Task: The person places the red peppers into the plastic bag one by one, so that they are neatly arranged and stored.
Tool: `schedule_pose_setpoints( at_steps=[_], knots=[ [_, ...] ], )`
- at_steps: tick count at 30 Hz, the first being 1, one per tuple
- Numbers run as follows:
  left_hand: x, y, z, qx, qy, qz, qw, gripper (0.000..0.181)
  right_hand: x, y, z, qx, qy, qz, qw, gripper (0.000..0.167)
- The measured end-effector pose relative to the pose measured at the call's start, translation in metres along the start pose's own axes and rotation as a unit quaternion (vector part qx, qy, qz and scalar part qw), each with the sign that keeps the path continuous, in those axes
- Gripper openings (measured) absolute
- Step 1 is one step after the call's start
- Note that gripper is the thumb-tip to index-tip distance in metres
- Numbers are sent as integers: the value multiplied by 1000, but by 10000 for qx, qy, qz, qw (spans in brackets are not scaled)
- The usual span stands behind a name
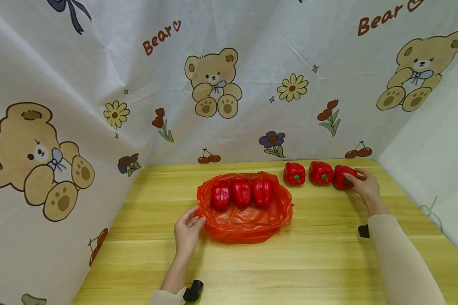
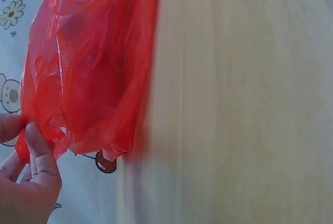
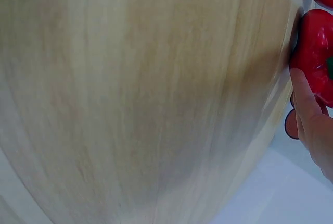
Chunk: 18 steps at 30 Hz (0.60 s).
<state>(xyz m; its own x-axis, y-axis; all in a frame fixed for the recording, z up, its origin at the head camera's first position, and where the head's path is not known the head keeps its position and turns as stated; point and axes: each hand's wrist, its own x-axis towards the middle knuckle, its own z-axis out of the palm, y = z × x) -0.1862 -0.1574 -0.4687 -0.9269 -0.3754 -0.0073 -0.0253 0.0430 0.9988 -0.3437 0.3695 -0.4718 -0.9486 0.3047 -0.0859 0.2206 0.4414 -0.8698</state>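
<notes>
Wood-grain tabletop [image 1: 290, 271], bear-print cloth [image 1: 259, 25] hanging behind it and along the left side, plain white wall [image 1: 439, 140] at right with a thin cord [image 1: 431, 214] near the table edge. Black wrist device [image 1: 193, 291] on the left wrist, second black device [image 1: 364, 231] at the right wrist. Light sleeves [image 1: 400, 258] on both arms.

Open red plastic bag [image 1: 248, 234] sits left of center; its raised rim stands between left hand [image 1: 188, 231] and the peppers inside. Bag also lies between that hand and the loose row.

Count: one bag, six red bell peppers. Three in the bag, side by side toward the back: left [image 1: 221, 195], middle [image 1: 241, 192], right [image 1: 261, 192]. Three outside, in a row at the table's back right: left loose pepper [image 1: 294, 173], middle loose pepper [image 1: 320, 172], rightmost loose pepper [image 1: 341, 177]. Middle and rightmost very close; can't tell if touching. Three full bears on cloth.

Left hand pinches bag rim at its left side. Right hand [image 1: 367, 187] grasps rightmost loose pepper, thumb near its green stem.
</notes>
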Motion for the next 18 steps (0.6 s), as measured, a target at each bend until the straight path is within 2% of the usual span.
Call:
schedule_pose_setpoints(
  at_steps=[4,8,10,12,14,17,18],
  knots=[
    [0,1,0,-18,-14,13,10000,40,-3,-1,1,86,74,87,9999,77],
    [-1,1,0,-52,-20,-6,10000,40,-9,-4,1,599,275,257,9975,76],
    [-1,2,0,-73,-31,-17,10000,40,-14,-9,1,1030,460,459,9926,77],
    [-1,3,0,-93,-40,-25,9999,40,-21,-15,1,1541,674,646,9836,78],
    [-1,3,0,-94,-44,-22,9999,40,-30,-25,2,2105,912,782,9702,78],
    [-2,3,0,-68,-41,-32,10000,40,-49,-44,9,2754,1206,629,9517,74],
    [-2,3,0,-54,-38,-39,10000,40,-56,-51,13,2871,1240,494,9485,72]
  ],
)
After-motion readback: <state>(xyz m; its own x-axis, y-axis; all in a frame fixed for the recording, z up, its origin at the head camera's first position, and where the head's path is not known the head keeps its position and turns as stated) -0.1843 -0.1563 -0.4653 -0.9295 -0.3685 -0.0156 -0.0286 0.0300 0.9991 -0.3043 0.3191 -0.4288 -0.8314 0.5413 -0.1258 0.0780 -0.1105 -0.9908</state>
